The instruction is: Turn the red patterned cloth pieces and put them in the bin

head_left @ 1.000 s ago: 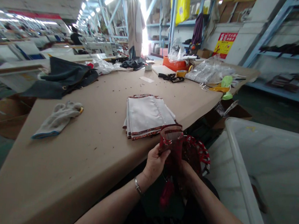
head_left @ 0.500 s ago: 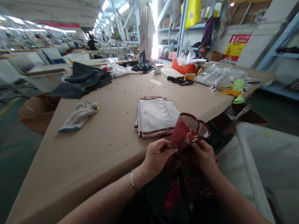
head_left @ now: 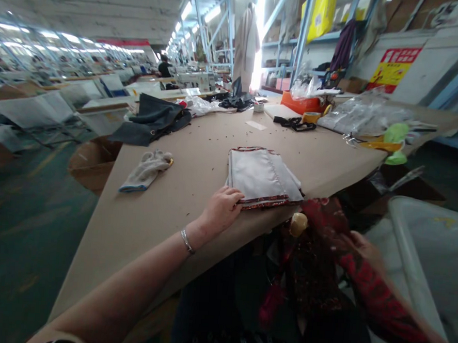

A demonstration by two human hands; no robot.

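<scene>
A stack of whitish cloth pieces (head_left: pixel 258 174) with patterned red-brown edges lies near the table's front edge. My left hand (head_left: pixel 222 210) rests at the stack's lower left corner, fingers bent together on its edge. Off the table edge at the right, my right hand (head_left: pixel 364 249) is blurred and closed on red patterned fabric (head_left: pixel 325 216), which also drapes along the forearm. Below it hang darker patterned cloth and a red tassel (head_left: pixel 271 304). A round, cream-coloured thing (head_left: pixel 298 224) shows beside the fabric; I cannot make out what it is.
A work glove (head_left: pixel 147 170) and dark cloth (head_left: pixel 154 120) lie on the table's left side. Farther back are black straps (head_left: pixel 295 124), an orange container (head_left: pixel 301 102) and plastic bags (head_left: pixel 366 118). A whitish bin (head_left: pixel 418 255) stands at the right.
My left hand has let go of the red patterned fabric and moved left to the stack. My right hand has moved right and down with the fabric. The view has turned left.
</scene>
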